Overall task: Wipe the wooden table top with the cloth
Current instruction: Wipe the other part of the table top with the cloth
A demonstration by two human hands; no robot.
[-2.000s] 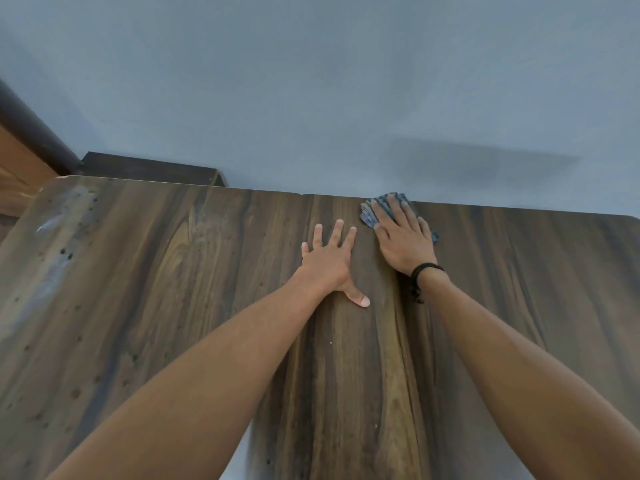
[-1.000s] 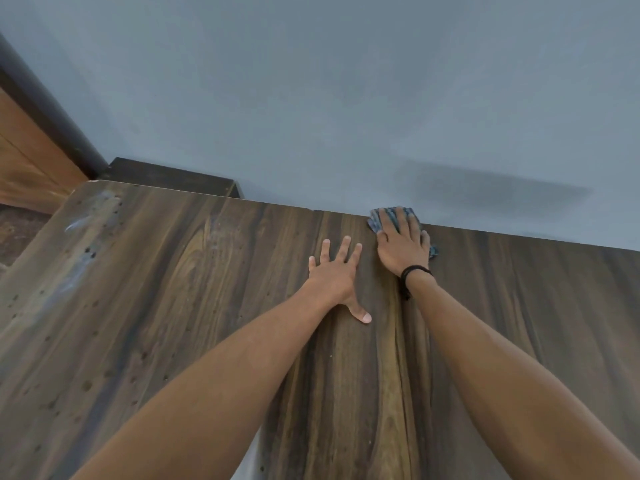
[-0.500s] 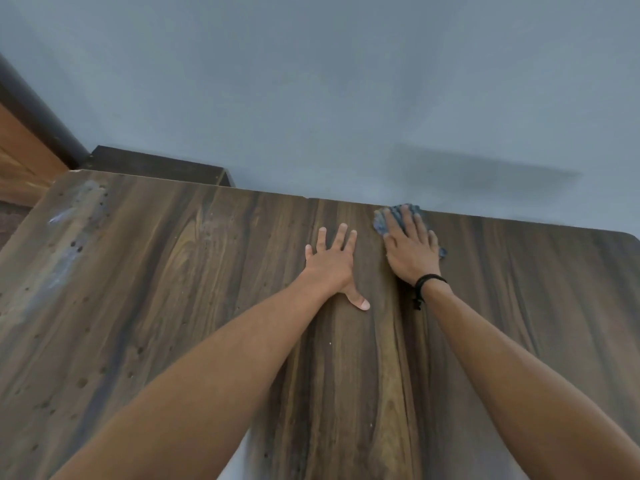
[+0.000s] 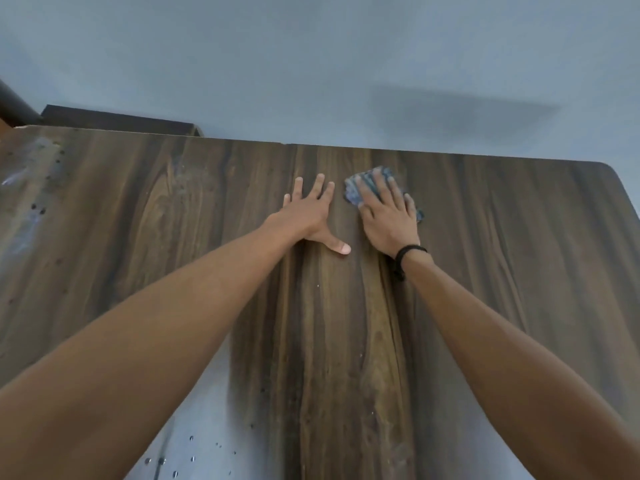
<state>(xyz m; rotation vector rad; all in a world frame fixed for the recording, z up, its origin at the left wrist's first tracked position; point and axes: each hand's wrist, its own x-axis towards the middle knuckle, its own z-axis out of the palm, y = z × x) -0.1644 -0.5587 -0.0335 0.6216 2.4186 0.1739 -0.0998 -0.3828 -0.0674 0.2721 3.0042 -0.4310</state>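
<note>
Wall [image 4: 311,64]: plain grey-blue, standing along the far edge of the table, which limits my reach forward. Wooden table top [image 4: 346,341]: dark streaked grain running near to far, filling the lower view; pale dusty patches and small specks show at the far left and at the near middle, so I judge those parts not yet wiped. Dark ledge [image 4: 117,121]: low, behind the table's far-left edge, apart from my work. My left hand [image 4: 310,214]: open, fingers spread, palm flat on the wood near the far middle, holding nothing; I take it as a brace while I lean over the table. My right hand [image 4: 389,216]: just to the right of the left one, fingers extended and pressed flat on top of the cloth, not curled round it, so the pressure spreads across the fabric. Cloth [image 4: 360,190]: blue-grey, bunched, pinned under that hand a little short of the far edge, showing past the fingertips and at the right of the palm. Black band [image 4: 407,252]: on my right wrist.
</note>
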